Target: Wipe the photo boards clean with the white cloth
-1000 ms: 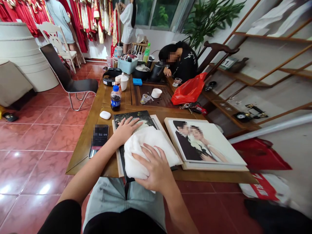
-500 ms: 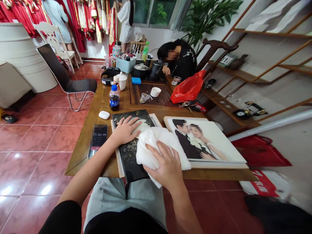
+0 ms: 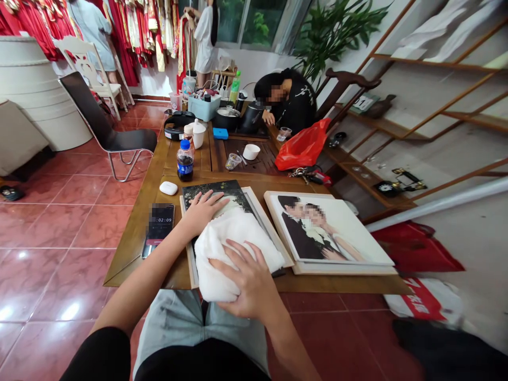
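Note:
My left hand [image 3: 203, 211] lies flat with fingers spread on a dark photo panel [image 3: 222, 189], near its upper left part. Bunched under my right hand [image 3: 248, 280] is a white cloth [image 3: 234, 233], which my fingers grip against the panel's lower half. The cloth hides much of the panel's printed surface. Beneath the panel shows a pale frame [image 3: 264, 222], its right side in view. Just to the right rests a framed photo [image 3: 337, 230] of a couple, a person in a dark suit and one in a white dress.
Left of the panel lie a phone [image 3: 159, 225] and a white earbud case [image 3: 169, 188]. A cola bottle [image 3: 185, 161], a white cup [image 3: 251, 152] and a red plastic bag [image 3: 304, 145] stand farther back. Across the table a person [image 3: 291, 98] leans on it. A black chair [image 3: 115, 132] stands left.
My right hand has moved the cloth left and toward me across the panel, uncovering the frame's right side. My left hand stays in place.

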`<state>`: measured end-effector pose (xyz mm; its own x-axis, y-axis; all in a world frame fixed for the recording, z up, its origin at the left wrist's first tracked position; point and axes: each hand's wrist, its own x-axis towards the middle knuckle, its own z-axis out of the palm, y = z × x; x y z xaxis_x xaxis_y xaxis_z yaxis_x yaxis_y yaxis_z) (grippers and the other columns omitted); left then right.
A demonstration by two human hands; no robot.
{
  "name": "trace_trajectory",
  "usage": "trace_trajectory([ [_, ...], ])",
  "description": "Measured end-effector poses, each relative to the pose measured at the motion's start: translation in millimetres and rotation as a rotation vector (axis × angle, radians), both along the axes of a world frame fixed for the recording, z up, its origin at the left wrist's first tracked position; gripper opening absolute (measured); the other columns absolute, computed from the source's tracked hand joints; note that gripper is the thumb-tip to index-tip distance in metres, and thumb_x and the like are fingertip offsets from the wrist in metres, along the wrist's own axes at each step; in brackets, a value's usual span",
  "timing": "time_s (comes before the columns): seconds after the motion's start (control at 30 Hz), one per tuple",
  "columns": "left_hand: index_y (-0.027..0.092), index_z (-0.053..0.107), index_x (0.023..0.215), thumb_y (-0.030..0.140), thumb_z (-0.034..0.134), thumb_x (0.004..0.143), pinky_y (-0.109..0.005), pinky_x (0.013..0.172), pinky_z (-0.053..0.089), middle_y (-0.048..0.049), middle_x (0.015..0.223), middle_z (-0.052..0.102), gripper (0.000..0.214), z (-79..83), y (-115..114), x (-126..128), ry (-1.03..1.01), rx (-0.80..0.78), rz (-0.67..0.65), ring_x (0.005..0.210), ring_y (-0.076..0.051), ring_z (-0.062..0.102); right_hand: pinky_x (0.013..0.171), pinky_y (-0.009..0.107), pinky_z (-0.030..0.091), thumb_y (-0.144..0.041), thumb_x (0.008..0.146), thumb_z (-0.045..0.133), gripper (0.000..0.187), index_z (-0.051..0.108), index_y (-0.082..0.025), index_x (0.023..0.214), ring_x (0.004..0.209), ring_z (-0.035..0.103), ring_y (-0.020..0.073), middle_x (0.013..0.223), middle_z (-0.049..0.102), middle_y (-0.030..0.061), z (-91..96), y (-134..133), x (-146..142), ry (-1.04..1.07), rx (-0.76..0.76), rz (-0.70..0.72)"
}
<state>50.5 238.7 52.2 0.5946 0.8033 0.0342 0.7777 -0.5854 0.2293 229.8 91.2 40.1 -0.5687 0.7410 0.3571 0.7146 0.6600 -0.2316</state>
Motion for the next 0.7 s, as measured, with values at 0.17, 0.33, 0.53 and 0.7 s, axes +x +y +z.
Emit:
trace_trajectory([
  [0.17,0.034,0.033,0.158,0.049,0.046,0.099,-0.057,0.125,0.016,-0.001,0.167,0.029,0.063,-1.3,-0.2,-0.3,-0.007,0.005,0.004,0.155,-0.033,0.021,0.113,0.053,0.023,-0.058,0.07,0.073,0.069,0.062,-0.033,0.133,0.132,0.05,0.0348,0.134,0.062,0.0098,-3.5,-1.1,1.0,0.019,0.026,-0.061],
  [0.33,0.034,0.04,0.155,0.051,0.037,0.103,-0.058,0.124,0.019,-0.001,0.164,0.036,0.055,-2.4,-1.3,1.5,-0.045,0.037,0.029,0.153,-0.032,0.026,0.11,0.053,0.029,-0.047,0.077,0.069,0.06,0.063,-0.029,0.133,0.129,0.051,0.0358,0.133,0.061,0.0115,-7.3,2.3,20.7,0.001,0.062,-0.265],
  [0.53,0.032,0.041,0.154,0.051,0.038,0.103,-0.057,0.124,0.019,-0.0009,0.164,0.035,0.055,-2.3,-2.5,3.0,-0.035,0.042,0.041,0.153,-0.032,0.026,0.106,0.054,0.033,-0.04,0.082,0.064,0.055,0.061,-0.025,0.134,0.127,0.052,0.0365,0.134,0.06,0.0142,-7.3,5.3,36.8,-0.043,0.1,-0.338],
  [0.7,0.033,0.04,0.155,0.052,0.036,0.103,-0.056,0.125,0.018,-0.0013,0.164,0.035,0.055,-5.0,-1.3,3.4,-0.038,0.044,0.036,0.154,-0.031,0.025,0.111,0.056,0.027,-0.044,0.077,0.068,0.058,0.063,-0.028,0.133,0.129,0.05,0.0367,0.132,0.062,0.0121,-2.2,0.6,19.7,-0.01,0.057,-0.241],
])
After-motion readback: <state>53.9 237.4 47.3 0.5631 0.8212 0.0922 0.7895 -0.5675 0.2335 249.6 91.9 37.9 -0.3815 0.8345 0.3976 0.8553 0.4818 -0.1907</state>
